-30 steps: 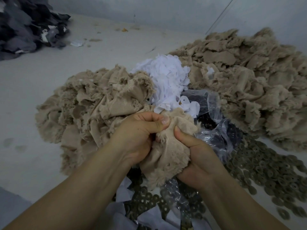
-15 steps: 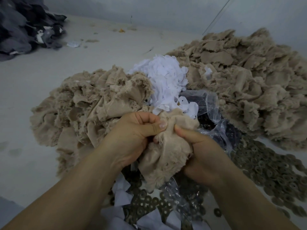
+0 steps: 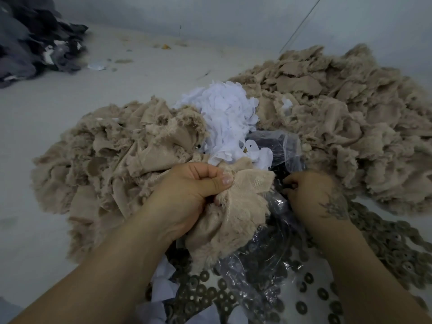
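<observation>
While the left hand [image 3: 187,195] grips a piece of beige fleecy fabric [image 3: 238,211], its fingers [image 3: 198,170] are curled tight over the top edge and the thumb is pressed flat against the cloth. The bunched piece hangs below and to the right of that grip, its frayed fringe spreading down over a crumpled clear plastic bag [image 3: 257,272].

The right hand [image 3: 313,195] is off the fabric, just to its right, with the back of the hand turned up. Its fingers [image 3: 292,185] are curled inward at the dark opening of the bag. Whether they pinch something there cannot be told, as the tips are lost in shadow and folded plastic.

Dark ring-shaped pieces [image 3: 385,242] lie scattered below and to the right of the right fingers, some under the bag and some bare on the pale surface [image 3: 46,108].

Just beyond the left fingers a heap of white scraps [image 3: 226,113] touches the held fabric. A left mound of beige fabric [image 3: 105,155] spreads away from the left fingers, touching the back of that hand. A larger beige mound [image 3: 339,113] rises beyond and to the right of the right fingers. Well apart, far off to the left of both hands, sits a pile of dark cloth [image 3: 30,43].
</observation>
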`<state>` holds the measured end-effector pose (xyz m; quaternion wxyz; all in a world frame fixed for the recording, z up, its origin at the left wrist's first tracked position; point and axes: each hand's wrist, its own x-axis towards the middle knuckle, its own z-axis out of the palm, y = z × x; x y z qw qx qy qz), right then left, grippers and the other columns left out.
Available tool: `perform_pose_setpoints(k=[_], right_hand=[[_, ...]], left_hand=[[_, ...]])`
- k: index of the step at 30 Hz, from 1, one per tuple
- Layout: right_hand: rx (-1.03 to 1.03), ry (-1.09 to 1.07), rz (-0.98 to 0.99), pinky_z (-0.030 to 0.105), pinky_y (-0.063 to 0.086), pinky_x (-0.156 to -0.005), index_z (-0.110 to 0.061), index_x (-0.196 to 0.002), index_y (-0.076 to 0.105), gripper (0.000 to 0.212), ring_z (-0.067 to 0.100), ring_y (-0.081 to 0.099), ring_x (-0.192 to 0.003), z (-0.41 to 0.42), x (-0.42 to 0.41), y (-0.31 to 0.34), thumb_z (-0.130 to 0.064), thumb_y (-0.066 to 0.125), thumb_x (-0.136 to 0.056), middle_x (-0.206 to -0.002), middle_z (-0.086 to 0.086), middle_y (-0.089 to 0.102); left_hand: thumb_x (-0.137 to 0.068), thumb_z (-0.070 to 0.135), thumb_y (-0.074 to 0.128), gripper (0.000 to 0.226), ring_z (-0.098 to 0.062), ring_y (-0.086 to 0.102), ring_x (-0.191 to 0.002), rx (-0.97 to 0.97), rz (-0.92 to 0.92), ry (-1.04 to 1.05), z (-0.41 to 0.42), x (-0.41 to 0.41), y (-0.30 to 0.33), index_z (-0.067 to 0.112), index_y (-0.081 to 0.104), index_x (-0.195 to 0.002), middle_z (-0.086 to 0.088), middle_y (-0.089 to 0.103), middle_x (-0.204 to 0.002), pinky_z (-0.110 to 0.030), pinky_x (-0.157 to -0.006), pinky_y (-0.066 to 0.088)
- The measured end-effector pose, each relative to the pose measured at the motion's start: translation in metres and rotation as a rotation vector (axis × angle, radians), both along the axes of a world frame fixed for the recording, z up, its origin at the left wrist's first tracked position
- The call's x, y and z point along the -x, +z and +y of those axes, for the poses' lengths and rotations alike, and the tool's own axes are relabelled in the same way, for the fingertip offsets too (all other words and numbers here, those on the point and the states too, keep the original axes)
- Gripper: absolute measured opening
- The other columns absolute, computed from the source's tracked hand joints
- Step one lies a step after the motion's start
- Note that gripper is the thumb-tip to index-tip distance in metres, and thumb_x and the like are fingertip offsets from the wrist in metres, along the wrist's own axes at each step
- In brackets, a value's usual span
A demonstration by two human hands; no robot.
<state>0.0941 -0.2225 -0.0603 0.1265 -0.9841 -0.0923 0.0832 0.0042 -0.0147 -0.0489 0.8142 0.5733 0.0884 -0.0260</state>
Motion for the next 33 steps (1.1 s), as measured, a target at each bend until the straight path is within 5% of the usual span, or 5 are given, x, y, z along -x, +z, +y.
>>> perform_pose_setpoints(k=[9, 16, 21, 29, 33], right_hand=[[-0.310, -0.131, -0.521, 0.030, 0.031, -0.055, 0.004, -0.079, 0.070, 0.025, 0.024, 0.055, -0.058, -0.001, 0.013, -0.001, -0.011, 0.059, -0.097, -0.070, 0.022, 0.069], [-0.738, -0.153, -0.013, 0.027, 0.061, -0.054, -0.016, -0.069, 0.069, 0.029, 0.016, 0.072, -0.053, 0.015, 0.038, 0.029, -0.003, 0.061, -0.095, -0.061, 0.003, 0.072], [-0.590, 0.049, -0.229, 0.014, 0.051, -0.052, -0.017, -0.072, 0.073, 0.021, 0.009, 0.064, -0.050, 0.023, 0.051, 0.036, -0.005, 0.064, -0.087, -0.059, -0.003, 0.070], [-0.948, 0.054, 0.004, 0.060, 0.058, -0.068, -0.008, -0.084, 0.076, 0.011, 0.046, 0.070, -0.076, 0.035, 0.060, 0.022, 0.001, 0.069, -0.084, -0.074, 0.012, 0.076], [-1.031, 0.019, -0.022, 0.057, 0.060, -0.069, -0.014, -0.082, 0.078, 0.017, 0.037, 0.073, -0.077, 0.039, 0.062, 0.021, 0.001, 0.071, -0.082, -0.075, 0.006, 0.077]], left_hand=[[-0.057, 0.015, 0.076, 0.011, -0.019, 0.055, -0.055, 0.005, -0.044, -0.002, 0.001, 0.001, 0.000, 0.006, 0.071, -0.061, -0.013, 0.061, -0.060, -0.022, -0.057, 0.052], [-0.065, 0.010, 0.072, 0.008, -0.024, 0.051, -0.058, 0.026, -0.088, 0.004, -0.001, 0.010, 0.002, 0.003, 0.068, -0.066, -0.016, 0.059, -0.064, -0.024, -0.057, 0.049], [-0.062, 0.014, 0.074, 0.012, -0.025, 0.055, -0.062, 0.077, -0.107, 0.027, -0.005, 0.009, 0.000, 0.004, 0.070, -0.069, -0.016, 0.061, -0.068, -0.028, -0.061, 0.052], [-0.063, 0.024, 0.078, 0.015, -0.030, 0.054, -0.064, -0.045, -0.142, 0.085, -0.018, 0.005, -0.004, 0.011, 0.073, -0.070, -0.024, 0.061, -0.073, -0.032, -0.061, 0.049], [-0.064, 0.025, 0.078, 0.010, -0.014, 0.053, -0.050, -0.118, -0.174, 0.107, -0.019, 0.004, -0.004, 0.017, 0.072, -0.067, -0.010, 0.062, -0.061, -0.022, -0.048, 0.046]])
